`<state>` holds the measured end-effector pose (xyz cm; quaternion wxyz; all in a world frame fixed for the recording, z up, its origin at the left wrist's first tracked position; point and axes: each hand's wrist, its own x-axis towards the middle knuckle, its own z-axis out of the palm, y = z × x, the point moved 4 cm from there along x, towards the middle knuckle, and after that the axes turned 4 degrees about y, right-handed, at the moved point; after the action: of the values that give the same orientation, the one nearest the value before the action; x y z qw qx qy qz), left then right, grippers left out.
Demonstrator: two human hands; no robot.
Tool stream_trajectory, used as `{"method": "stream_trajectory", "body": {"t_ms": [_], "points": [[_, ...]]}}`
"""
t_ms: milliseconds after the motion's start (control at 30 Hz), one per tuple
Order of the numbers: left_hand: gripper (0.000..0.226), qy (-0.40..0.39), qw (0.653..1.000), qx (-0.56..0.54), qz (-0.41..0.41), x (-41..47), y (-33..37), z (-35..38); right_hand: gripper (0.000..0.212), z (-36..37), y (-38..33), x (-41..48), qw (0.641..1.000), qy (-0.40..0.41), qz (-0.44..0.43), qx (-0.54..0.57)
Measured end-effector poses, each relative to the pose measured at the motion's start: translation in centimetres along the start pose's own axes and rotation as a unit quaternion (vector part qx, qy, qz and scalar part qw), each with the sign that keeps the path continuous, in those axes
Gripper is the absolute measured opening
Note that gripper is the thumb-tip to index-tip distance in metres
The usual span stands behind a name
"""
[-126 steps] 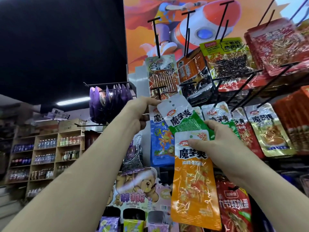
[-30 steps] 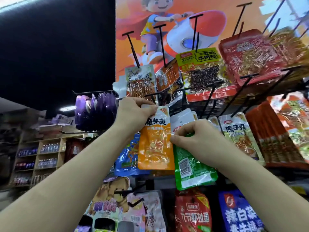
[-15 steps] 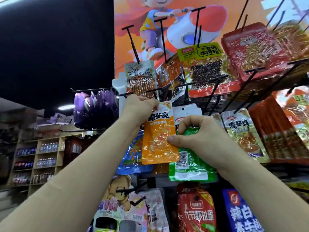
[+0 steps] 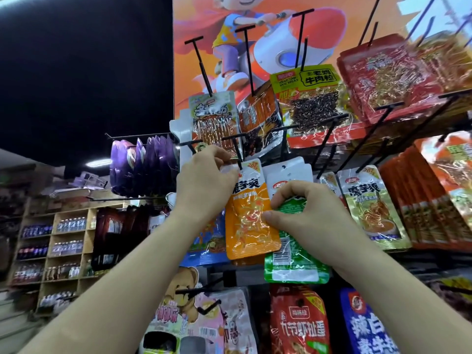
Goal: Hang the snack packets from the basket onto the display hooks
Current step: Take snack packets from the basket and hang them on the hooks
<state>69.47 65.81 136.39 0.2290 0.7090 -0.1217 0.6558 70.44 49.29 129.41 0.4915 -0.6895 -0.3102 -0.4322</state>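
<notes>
At the centre of the frame, the left hand (image 4: pixel 204 182) reaches up to a black display hook (image 4: pixel 236 149) and pinches the top left corner of an orange packet (image 4: pixel 251 221) between curled fingertips, right at the hook's tip. Whether the packet's hole is over the hook cannot be told, as the fingers cover it. The packet hangs upright, its lower half overlapping a green packet (image 4: pixel 293 267) just to its right. The right hand (image 4: pixel 306 215), centre right, has its fingers curled over the upper part of the green packet, with its thumb tip touching the orange packet's right edge. The green packet's white header stands above that hand, beside the orange one.

A blue packet (image 4: pixel 204 246) hangs partly hidden behind the left wrist. A gold packet (image 4: pixel 370 205) hangs at right, with red packets (image 4: pixel 383 77) at upper right. Purple packets (image 4: pixel 143 167) hang on a rail at centre left. A wooden shelf (image 4: pixel 51 251) of bottles stands at lower left.
</notes>
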Motion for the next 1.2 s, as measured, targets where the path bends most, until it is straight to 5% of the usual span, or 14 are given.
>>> {"method": "stream_trajectory", "body": {"t_ms": [167,333,433,600,700,867,1067,1200], "points": [[0.07,-0.107,0.968,0.19,0.125,-2.8,0.3,0.6,0.02,-0.8,1.2,0.2,1.0,-0.006,0.012,0.027],[0.084,-0.203,0.956,0.182,0.111,-3.2,-0.6,1.5,0.032,-3.0,1.9,-0.6,0.999,0.005,0.022,0.032],[0.076,-0.181,0.973,0.121,0.078,-3.3,-0.4,1.4,0.052,-4.1,1.8,-1.3,0.998,0.053,0.018,0.038],[0.08,-0.195,0.933,0.265,0.146,-3.5,-0.8,3.0,0.082,-4.4,2.3,-1.5,0.994,0.08,-0.015,0.078],[0.07,-0.16,0.955,0.203,0.145,-4.1,-0.5,2.4,0.09,-4.5,2.5,-1.5,0.992,0.096,-0.034,0.08],[0.021,0.022,0.985,-0.016,0.171,-5.5,2.5,-0.7,0.093,-4.9,1.8,-2.1,0.989,0.125,-0.058,0.053],[0.047,-0.119,0.98,-0.157,0.043,-7.2,5.5,0.1,0.098,-3.8,-0.5,-3.4,0.969,0.184,-0.164,-0.033],[0.035,-0.103,0.95,-0.292,-0.043,-7.1,5.9,0.1,0.052,-2.0,-1.0,-3.4,0.971,0.12,-0.184,-0.096]]}}
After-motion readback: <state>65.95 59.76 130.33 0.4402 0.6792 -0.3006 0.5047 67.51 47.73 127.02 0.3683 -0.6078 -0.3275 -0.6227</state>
